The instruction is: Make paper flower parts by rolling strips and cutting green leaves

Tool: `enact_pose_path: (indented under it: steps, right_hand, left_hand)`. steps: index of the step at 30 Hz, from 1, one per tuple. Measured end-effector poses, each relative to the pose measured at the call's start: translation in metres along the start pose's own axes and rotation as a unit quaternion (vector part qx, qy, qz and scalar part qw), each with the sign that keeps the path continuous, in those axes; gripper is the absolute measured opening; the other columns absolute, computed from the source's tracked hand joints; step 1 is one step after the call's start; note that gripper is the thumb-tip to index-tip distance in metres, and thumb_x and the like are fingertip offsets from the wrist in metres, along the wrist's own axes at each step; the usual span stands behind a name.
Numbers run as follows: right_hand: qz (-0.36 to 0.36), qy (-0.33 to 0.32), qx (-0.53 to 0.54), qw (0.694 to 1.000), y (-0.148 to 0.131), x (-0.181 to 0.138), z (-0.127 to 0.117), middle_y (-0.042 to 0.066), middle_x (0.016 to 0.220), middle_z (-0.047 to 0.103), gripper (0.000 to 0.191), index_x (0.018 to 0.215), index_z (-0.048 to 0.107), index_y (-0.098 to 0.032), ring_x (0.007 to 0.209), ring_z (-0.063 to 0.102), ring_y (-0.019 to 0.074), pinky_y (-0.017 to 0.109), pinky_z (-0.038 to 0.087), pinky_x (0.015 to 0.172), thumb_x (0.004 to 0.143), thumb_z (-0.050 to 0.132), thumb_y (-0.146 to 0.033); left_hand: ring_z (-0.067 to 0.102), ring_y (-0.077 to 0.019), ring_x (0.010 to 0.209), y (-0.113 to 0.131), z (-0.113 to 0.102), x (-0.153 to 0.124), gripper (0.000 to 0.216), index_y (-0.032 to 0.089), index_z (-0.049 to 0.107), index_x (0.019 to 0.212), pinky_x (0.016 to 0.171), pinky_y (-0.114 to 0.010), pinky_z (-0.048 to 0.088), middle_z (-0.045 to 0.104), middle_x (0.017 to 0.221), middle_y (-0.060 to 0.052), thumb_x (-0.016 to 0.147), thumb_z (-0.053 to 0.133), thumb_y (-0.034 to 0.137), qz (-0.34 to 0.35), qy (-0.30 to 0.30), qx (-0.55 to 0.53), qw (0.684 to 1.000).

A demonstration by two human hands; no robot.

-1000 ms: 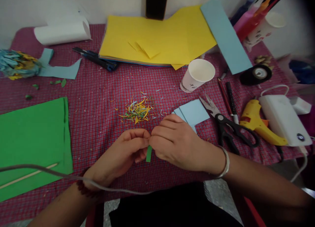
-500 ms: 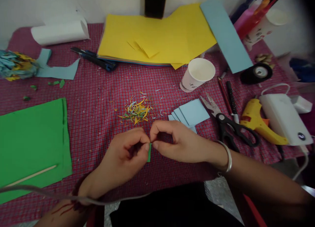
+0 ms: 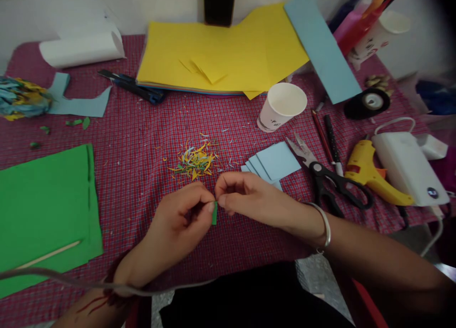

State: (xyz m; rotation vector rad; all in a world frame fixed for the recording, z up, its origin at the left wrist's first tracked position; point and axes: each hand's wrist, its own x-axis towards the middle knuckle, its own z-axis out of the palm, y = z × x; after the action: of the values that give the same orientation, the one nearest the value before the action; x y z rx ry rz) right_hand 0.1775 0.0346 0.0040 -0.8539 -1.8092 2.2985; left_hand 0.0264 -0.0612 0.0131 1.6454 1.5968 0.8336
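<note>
My left hand [image 3: 183,219] pinches a small strip of green paper [image 3: 214,215] between thumb and forefinger; the strip's lower end hangs down. Thumb and forefinger of my right hand [image 3: 249,200] are closed at the strip's top end, touching the left fingertips. What shows of the strip is narrow; its upper part is hidden in the fingers. Just beyond the hands lies a heap of thin yellow, green and pale paper shavings [image 3: 195,161]. Pale blue paper squares [image 3: 278,161] overlap beside my right hand, and black-handled scissors [image 3: 322,169] lie to their right.
Green sheets [image 3: 46,204] with a thin wooden stick [image 3: 52,254] lie at left. Behind are a utility knife [image 3: 131,87], yellow sheets [image 3: 221,52] and a paper cup [image 3: 281,107]. A yellow glue gun [image 3: 370,171] rests at right. A cable [image 3: 142,291] crosses my left forearm.
My right fingers have drawn in closer, the forefinger now more curled at the green strip's top. Less of the strip hangs below my left hand. The whole view has shifted slightly.
</note>
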Motion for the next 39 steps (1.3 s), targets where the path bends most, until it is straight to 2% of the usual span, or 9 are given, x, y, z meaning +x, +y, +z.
enact_pose_path:
  steps: [4,8,12,18,27,30,34,36,39]
  right_hand:
    - [0.054,-0.013,0.009,0.998,-0.004,0.000,-0.002,-0.005,0.062,0.049,0.005,0.073,0.050,-0.017,0.053,0.048,0.0078,0.023,0.037,0.051,0.077,0.051,-0.014]
    - [0.064,-0.016,0.009,0.998,-0.008,-0.002,-0.003,-0.005,0.063,0.048,0.005,0.072,0.049,-0.017,0.054,0.045,0.0070,0.023,0.037,0.052,0.077,0.050,-0.015]
    - [0.071,-0.011,0.029,0.997,-0.007,-0.002,-0.003,-0.006,0.061,0.045,0.005,0.070,0.049,-0.018,0.054,0.042,0.0071,0.023,0.034,0.051,0.073,0.051,-0.014]
    - [0.068,-0.033,0.076,0.994,-0.002,-0.001,-0.003,-0.006,0.063,0.048,0.002,0.069,0.050,-0.017,0.054,0.046,0.0075,0.024,0.036,0.054,0.070,0.051,-0.015]
    - [0.051,-0.038,0.099,0.993,-0.001,-0.001,-0.003,-0.007,0.056,0.045,0.003,0.064,0.049,-0.017,0.052,0.040,0.0069,0.022,0.032,0.051,0.064,0.049,-0.014]
    - [0.016,0.013,0.014,1.000,-0.002,-0.001,-0.002,-0.007,0.057,0.043,0.005,0.064,0.048,-0.017,0.051,0.037,0.0064,0.021,0.028,0.048,0.066,0.050,-0.013]
    - [-0.101,0.065,-0.110,0.987,0.000,-0.003,0.001,-0.007,0.058,0.045,0.009,0.063,0.047,-0.017,0.053,0.039,0.0064,0.020,0.030,0.048,0.067,0.051,-0.010]
    - [-0.162,0.086,-0.180,0.966,0.001,-0.004,0.002,-0.006,0.060,0.046,0.011,0.063,0.046,-0.017,0.054,0.040,0.0064,0.020,0.031,0.050,0.067,0.051,-0.009]
    - [-0.235,0.085,-0.265,0.931,0.001,-0.006,0.002,-0.005,0.064,0.048,0.013,0.064,0.045,-0.018,0.058,0.042,0.0076,0.022,0.031,0.055,0.069,0.050,-0.007]
  left_hand:
    - [0.048,-0.0098,0.060,-0.004,0.003,-0.001,0.017,0.019,0.052,0.072,0.055,-0.024,0.038,0.051,0.067,0.002,0.085,0.047,0.009,0.065,0.011,0.065,0.996]
    - [0.050,-0.0108,0.068,-0.010,0.007,-0.003,0.016,0.019,0.050,0.078,0.060,-0.024,0.041,0.053,0.072,0.001,0.084,0.048,0.004,0.161,0.040,0.111,0.980]
    - [0.050,-0.0124,0.072,-0.016,0.009,-0.004,0.014,0.017,0.051,0.079,0.064,-0.025,0.044,0.055,0.076,-0.001,0.084,0.051,0.004,0.199,0.058,0.160,0.965]
    - [0.048,-0.0160,0.070,-0.016,0.003,-0.008,0.009,0.012,0.057,0.092,0.062,-0.030,0.045,0.057,0.078,-0.004,0.087,0.053,0.007,0.290,0.066,0.294,0.908]
    - [0.052,-0.0183,0.077,-0.015,0.003,-0.011,0.014,0.010,0.057,0.100,0.067,-0.033,0.047,0.060,0.088,-0.007,0.088,0.051,0.007,0.313,0.060,0.326,0.890]
    - [0.052,-0.0156,0.077,-0.011,0.009,-0.010,0.012,0.012,0.057,0.093,0.068,-0.029,0.046,0.059,0.085,-0.005,0.084,0.054,0.004,0.242,0.086,0.242,0.936]
    - [0.047,-0.0087,0.060,-0.002,0.013,-0.005,0.014,0.016,0.054,0.075,0.055,-0.021,0.040,0.051,0.067,0.002,0.085,0.049,0.008,0.024,0.044,0.005,0.999]
    - [0.043,-0.0072,0.055,-0.002,0.012,-0.003,0.016,0.017,0.054,0.072,0.051,-0.020,0.036,0.048,0.062,0.004,0.087,0.049,0.014,-0.072,-0.010,-0.137,0.988]
    - [0.041,-0.0067,0.054,-0.009,0.011,-0.003,0.017,0.017,0.057,0.074,0.049,-0.019,0.034,0.050,0.062,0.004,0.088,0.050,0.023,-0.159,-0.062,-0.325,0.930]
